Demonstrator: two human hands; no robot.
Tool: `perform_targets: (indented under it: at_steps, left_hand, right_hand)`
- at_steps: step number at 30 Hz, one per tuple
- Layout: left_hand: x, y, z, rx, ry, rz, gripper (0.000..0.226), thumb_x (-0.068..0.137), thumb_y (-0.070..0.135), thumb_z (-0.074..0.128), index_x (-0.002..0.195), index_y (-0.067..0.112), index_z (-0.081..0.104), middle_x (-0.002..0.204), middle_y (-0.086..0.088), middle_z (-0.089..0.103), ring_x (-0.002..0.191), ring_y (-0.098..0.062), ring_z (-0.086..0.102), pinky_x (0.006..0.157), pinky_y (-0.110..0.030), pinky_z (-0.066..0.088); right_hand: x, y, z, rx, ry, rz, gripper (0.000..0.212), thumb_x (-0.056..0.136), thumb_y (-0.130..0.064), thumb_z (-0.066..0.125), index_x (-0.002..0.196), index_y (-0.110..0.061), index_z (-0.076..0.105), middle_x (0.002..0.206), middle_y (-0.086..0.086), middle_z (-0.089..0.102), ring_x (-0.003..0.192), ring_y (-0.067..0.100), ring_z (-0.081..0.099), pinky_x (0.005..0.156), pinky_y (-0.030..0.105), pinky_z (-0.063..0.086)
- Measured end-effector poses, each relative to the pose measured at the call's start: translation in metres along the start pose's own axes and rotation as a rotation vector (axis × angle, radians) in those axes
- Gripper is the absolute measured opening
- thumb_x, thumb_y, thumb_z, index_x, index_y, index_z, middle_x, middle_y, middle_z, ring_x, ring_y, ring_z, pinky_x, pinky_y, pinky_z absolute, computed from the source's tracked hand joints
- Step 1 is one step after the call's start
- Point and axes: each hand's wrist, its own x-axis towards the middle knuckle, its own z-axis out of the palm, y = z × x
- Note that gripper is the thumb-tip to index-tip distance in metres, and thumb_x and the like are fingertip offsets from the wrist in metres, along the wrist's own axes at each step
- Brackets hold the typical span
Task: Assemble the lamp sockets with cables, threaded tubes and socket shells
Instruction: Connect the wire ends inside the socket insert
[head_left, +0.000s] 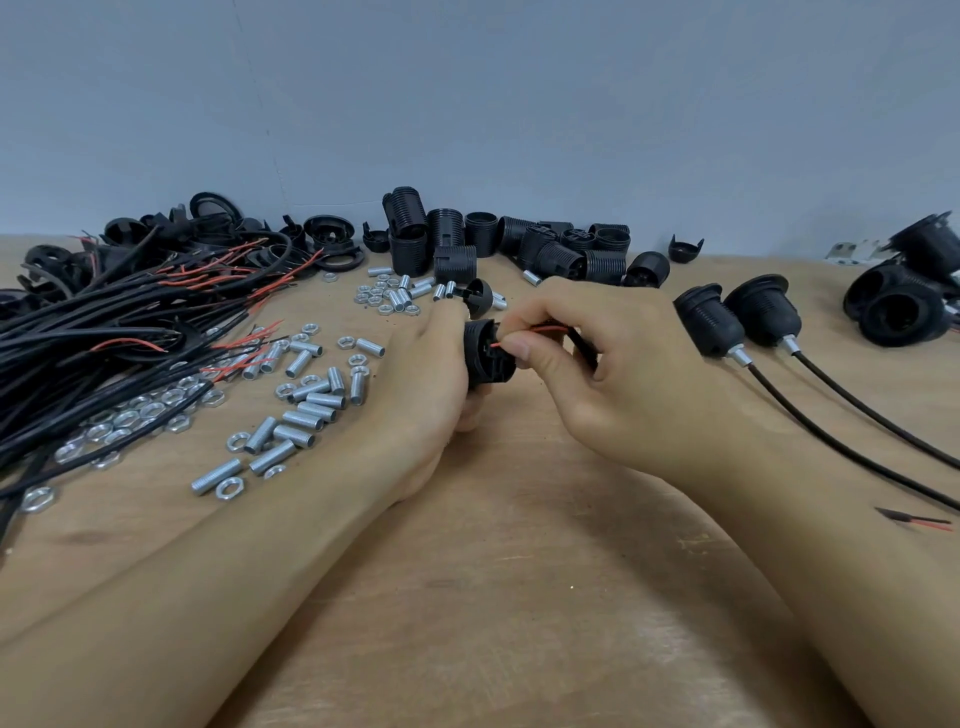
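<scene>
Wooden surface (493, 545) against grey wall (467, 93). Far left: tangle of black cables (104, 332) with red wire ends. Far centre: heap of threaded black socket shells (519, 244). Right: two finished sockets (737, 317) with cables trailing near. Left of centre: scattered threaded tubes (306, 410) and nuts (124, 421). Centre: left hand (431, 374), grip curled round black socket body (485, 353); right hand (597, 358), grip pinching red wire (524, 332) at socket.
</scene>
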Motion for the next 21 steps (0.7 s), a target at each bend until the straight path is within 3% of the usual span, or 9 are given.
perform_targets:
  at_steps: [4, 6, 8, 12, 14, 16, 18, 21]
  left_hand:
    - [0.000, 0.000, 0.000, -0.050, 0.012, -0.014, 0.032, 0.095, 0.030, 0.039, 0.065, 0.020, 0.043, 0.053, 0.001, 0.038, 0.038, -0.012, 0.023, 0.040, -0.020, 0.020]
    - [-0.001, 0.000, -0.001, -0.062, 0.007, -0.028, 0.032, 0.095, 0.032, 0.040, 0.065, 0.019, 0.043, 0.056, -0.001, 0.039, 0.038, -0.012, 0.022, 0.037, -0.020, 0.020]
    - [-0.001, -0.001, -0.001, -0.065, -0.003, -0.038, 0.032, 0.095, 0.033, 0.040, 0.067, 0.019, 0.042, 0.056, 0.000, 0.040, 0.038, -0.011, 0.023, 0.035, -0.020, 0.021]
    - [-0.001, 0.000, 0.000, -0.073, -0.015, -0.022, 0.032, 0.095, 0.032, 0.039, 0.066, 0.019, 0.042, 0.055, 0.001, 0.040, 0.039, -0.011, 0.022, 0.036, -0.019, 0.020]
    - [-0.001, -0.001, 0.000, -0.084, -0.009, -0.017, 0.037, 0.095, 0.032, 0.041, 0.060, 0.021, 0.045, 0.053, 0.001, 0.042, 0.039, -0.011, 0.022, 0.036, -0.019, 0.019]
    - [0.000, -0.002, -0.001, -0.089, -0.014, -0.020, 0.047, 0.095, 0.033, 0.041, 0.049, 0.026, 0.050, 0.052, 0.002, 0.044, 0.039, -0.011, 0.023, 0.036, -0.019, 0.019]
    - [-0.001, -0.003, 0.000, -0.079, -0.011, -0.018, 0.052, 0.095, 0.033, 0.040, 0.044, 0.027, 0.051, 0.051, 0.003, 0.044, 0.038, -0.010, 0.023, 0.036, -0.020, 0.020]
    - [0.000, -0.003, 0.000, -0.009, 0.073, 0.057, 0.037, 0.089, 0.037, 0.042, 0.056, 0.023, 0.043, 0.059, -0.004, 0.039, 0.040, -0.012, 0.025, 0.038, -0.022, 0.021]
  right_hand:
    - [0.001, -0.004, -0.005, 0.194, 0.017, 0.209, 0.035, 0.095, -0.042, 0.053, 0.123, -0.021, 0.056, 0.084, -0.011, 0.066, 0.086, 0.009, 0.063, 0.080, 0.026, 0.049]
    - [0.004, 0.000, -0.018, 0.239, 0.064, 0.336, 0.040, 0.092, -0.057, 0.045, 0.110, -0.026, 0.062, 0.087, -0.008, 0.068, 0.087, 0.007, 0.063, 0.084, 0.030, 0.050]
    - [0.006, 0.008, -0.038, 0.210, 0.028, 0.434, 0.046, 0.087, -0.066, 0.044, 0.094, -0.027, 0.068, 0.088, -0.008, 0.070, 0.081, 0.008, 0.064, 0.073, 0.035, 0.050]
    - [0.001, 0.023, -0.069, 0.167, -0.472, 0.644, 0.058, 0.058, -0.080, 0.061, 0.090, -0.033, 0.069, 0.085, -0.010, 0.069, 0.066, 0.000, 0.062, 0.065, 0.026, 0.046]
    - [-0.004, 0.025, -0.073, 0.169, -0.754, 0.749, 0.063, 0.043, -0.073, 0.077, 0.095, -0.038, 0.067, 0.087, -0.012, 0.066, 0.068, -0.001, 0.062, 0.064, 0.021, 0.049]
    - [-0.007, 0.027, -0.070, 0.116, -0.897, 0.754, 0.066, 0.044, -0.057, 0.092, 0.101, -0.037, 0.064, 0.087, -0.015, 0.059, 0.071, -0.004, 0.060, 0.064, 0.015, 0.049]
    - [-0.008, 0.029, -0.066, 0.117, -0.840, 0.735, 0.060, 0.049, -0.044, 0.090, 0.103, -0.033, 0.064, 0.087, -0.014, 0.058, 0.070, 0.001, 0.061, 0.065, 0.017, 0.048]
    - [-0.005, 0.031, -0.064, 0.284, -0.704, 0.714, 0.059, 0.051, -0.039, 0.084, 0.106, -0.028, 0.065, 0.093, -0.004, 0.068, 0.073, 0.009, 0.067, 0.074, 0.027, 0.051]
